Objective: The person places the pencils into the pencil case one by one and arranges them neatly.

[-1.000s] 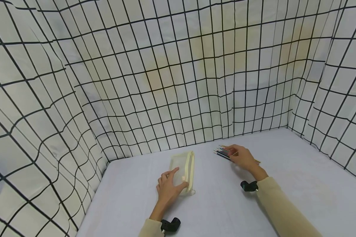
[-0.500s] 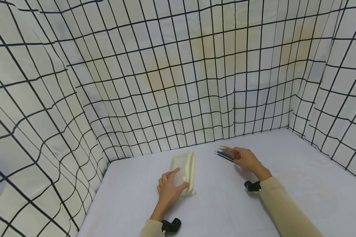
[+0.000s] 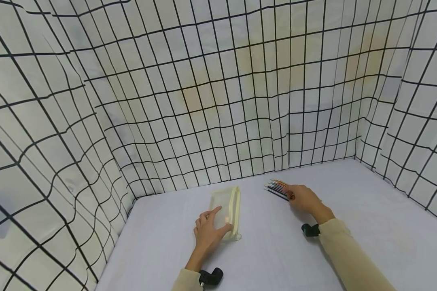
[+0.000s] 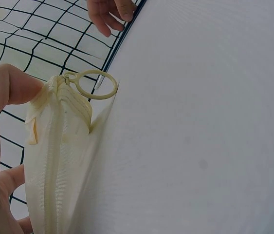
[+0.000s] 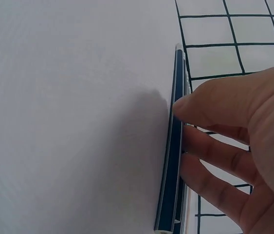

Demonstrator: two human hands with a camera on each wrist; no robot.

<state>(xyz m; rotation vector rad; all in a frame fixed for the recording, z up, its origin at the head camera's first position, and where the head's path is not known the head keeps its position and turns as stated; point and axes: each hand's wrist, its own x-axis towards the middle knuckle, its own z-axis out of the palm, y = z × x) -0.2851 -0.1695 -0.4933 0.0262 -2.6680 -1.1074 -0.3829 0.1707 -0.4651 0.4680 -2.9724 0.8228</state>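
Observation:
A pale yellow mesh zipper pouch (image 3: 222,202) lies flat on the white table, a ring (image 4: 97,85) at its zipper end. My left hand (image 3: 208,230) spans it and grips its near part, the bent thumb at the zipper end and the fingers across the mesh. To the right, my right hand (image 3: 306,201) pinches a bundle of several thin pencils (image 3: 276,188) near their right ends. In the right wrist view, the thumb presses on a dark blue pencil (image 5: 172,161) while the fingers lie behind the bundle. The palm hides the pencils' right ends in the head view.
White cloth walls with a black grid (image 3: 204,101) enclose the table (image 3: 262,250) at the back and both sides. The pencils lie near the back wall. Black wrist cameras (image 3: 211,277) are worn on both wrists.
My right hand has shifted slightly right along the pencils, with its fingers drawn closer round them, and the pencils sit more gathered. The left hand stays on the pouch.

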